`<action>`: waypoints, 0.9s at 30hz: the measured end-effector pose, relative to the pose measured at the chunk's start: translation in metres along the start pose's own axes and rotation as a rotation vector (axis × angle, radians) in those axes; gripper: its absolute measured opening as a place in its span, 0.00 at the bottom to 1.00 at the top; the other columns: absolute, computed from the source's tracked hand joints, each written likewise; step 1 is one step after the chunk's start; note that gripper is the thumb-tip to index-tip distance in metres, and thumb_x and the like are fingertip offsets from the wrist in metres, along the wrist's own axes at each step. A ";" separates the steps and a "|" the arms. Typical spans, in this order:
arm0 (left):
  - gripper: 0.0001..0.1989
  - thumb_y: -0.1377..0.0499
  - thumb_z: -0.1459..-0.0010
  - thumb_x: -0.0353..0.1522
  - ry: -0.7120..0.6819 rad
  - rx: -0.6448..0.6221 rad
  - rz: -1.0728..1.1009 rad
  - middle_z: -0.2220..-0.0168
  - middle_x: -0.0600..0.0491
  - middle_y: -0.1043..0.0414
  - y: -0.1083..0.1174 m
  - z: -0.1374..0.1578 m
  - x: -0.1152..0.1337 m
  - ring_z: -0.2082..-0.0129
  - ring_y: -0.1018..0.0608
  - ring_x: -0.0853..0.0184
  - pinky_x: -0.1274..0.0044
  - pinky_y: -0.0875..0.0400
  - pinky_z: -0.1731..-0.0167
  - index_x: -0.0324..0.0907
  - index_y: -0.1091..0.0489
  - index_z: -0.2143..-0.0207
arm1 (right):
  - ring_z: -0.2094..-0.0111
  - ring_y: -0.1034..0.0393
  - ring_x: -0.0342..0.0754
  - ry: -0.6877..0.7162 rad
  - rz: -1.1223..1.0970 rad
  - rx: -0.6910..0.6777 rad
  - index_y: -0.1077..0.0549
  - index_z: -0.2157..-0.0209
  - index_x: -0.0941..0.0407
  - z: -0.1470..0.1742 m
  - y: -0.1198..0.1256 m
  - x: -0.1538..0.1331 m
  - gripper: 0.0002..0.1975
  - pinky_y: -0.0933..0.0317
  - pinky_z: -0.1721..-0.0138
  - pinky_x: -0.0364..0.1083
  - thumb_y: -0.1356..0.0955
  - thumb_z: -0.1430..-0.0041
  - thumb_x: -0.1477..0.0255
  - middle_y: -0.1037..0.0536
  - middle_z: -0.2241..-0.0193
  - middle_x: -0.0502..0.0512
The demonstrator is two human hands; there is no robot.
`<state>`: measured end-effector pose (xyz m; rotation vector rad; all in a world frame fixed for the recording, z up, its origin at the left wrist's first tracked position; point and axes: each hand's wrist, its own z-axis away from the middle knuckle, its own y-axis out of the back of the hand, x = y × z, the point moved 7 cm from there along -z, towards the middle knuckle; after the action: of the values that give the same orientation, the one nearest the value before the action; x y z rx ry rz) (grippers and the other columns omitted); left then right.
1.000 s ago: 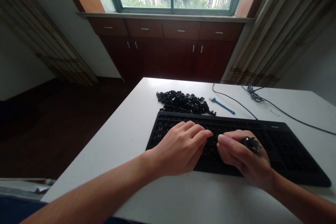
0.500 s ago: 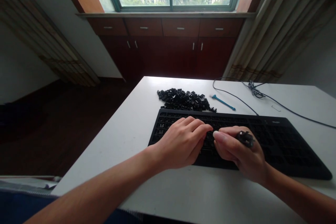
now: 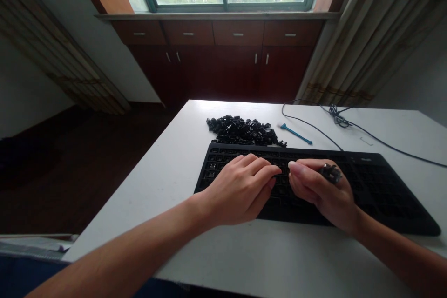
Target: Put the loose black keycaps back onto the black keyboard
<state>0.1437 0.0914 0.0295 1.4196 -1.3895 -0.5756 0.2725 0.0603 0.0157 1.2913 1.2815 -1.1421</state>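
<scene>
**Desk:** Black plastic fills the middle of the white surface: a keyboard with its caps off, both hands over its left half. What has each got?

**Caption writer:** The left hand lies palm down on the frame, fingers curled loosely, fingertips on the bare key sockets; it grips nothing that shows. The right hand is half closed beside it at 3 o'clock, forefinger stretched toward the left fingertips, with a small dark piece sticking up at the knuckles. It looks like a keycap or a ring; which one cannot be told.

**Desk:** And the loose caps?

**Caption writer:** A pile of black keycaps sits at 12 o'clock from the left hand, just beyond the keyboard's far edge. A blue tool lies at 3 o'clock from the pile, and a dark cable runs off past it.

**Desk:** Advice on the step, as a judgement?

**Caption writer:** It appears to be close fingertip work at one socket. Best to steady the frame with the left palm, keep the cap square over the socket, and press straight down with even force, not from one corner.
</scene>
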 end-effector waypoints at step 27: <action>0.14 0.52 0.32 0.32 0.013 0.011 0.002 0.53 0.48 0.27 -0.001 0.000 -0.001 0.56 0.27 0.62 0.66 0.30 0.55 0.40 0.35 0.47 | 0.86 0.55 0.39 0.069 -0.293 -0.068 0.48 0.85 0.55 0.011 -0.010 -0.049 0.26 0.56 0.83 0.46 0.39 0.33 0.64 0.50 0.89 0.46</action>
<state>0.1438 0.0919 0.0284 1.4286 -1.3855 -0.5577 0.2615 0.0441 0.0632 1.1264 1.5857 -1.2516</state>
